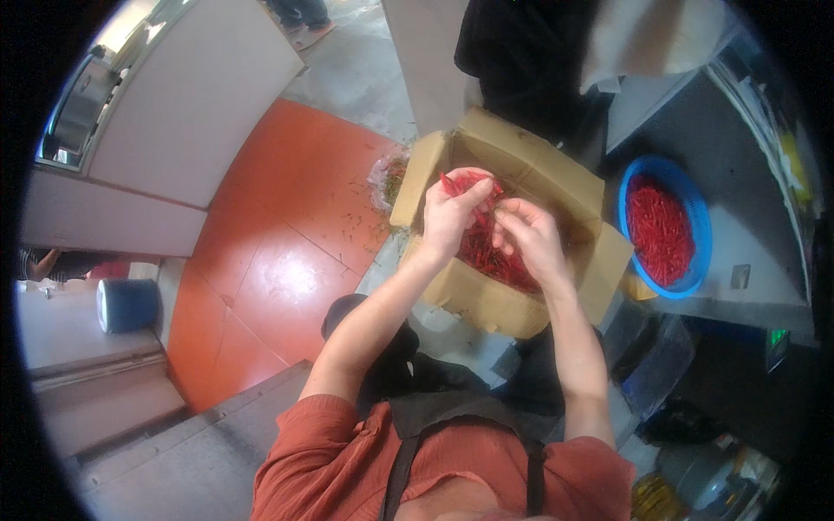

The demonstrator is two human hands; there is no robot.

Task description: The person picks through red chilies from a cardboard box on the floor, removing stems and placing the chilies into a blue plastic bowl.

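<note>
My left hand (446, 218) holds a small bunch of red chili peppers (468, 184) above an open cardboard box (495, 318). Close beside it, my right hand (529, 238) has its thumb and fingertips drawn together at the bunch. Whether a stem or a pepper sits between those fingertips is too small to tell. More red chilies (485, 260) lie loose inside the box, partly hidden by both hands. To the right stands a blue plastic basket (704, 225) filled with red chilies (658, 234).
A clear plastic bag (389, 179) of green stems leans by the box's left side. Scattered stems (352, 225) lie on the orange floor (287, 195). Another person's legs and shoes (306, 29) show at the top. A dark blue cylindrical container (130, 305) is at far left.
</note>
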